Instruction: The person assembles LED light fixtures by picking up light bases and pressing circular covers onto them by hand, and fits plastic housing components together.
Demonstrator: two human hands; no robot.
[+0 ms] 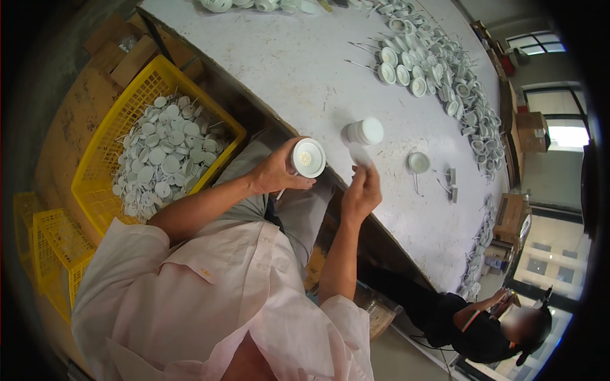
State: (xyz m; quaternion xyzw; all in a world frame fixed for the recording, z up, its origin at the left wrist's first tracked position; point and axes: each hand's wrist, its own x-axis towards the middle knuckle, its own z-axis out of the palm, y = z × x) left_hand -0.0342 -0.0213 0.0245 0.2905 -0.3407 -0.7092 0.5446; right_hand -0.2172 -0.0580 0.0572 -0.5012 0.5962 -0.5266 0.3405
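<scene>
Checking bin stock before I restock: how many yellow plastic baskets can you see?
2, maybe more: a yellow basket of white discs left of the left hand, and an emptier yellow basket at the far left, possibly stacked.

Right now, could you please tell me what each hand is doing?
Left hand: closed around a round white lamp housing.
Right hand: pinching a thin clear film.
</scene>
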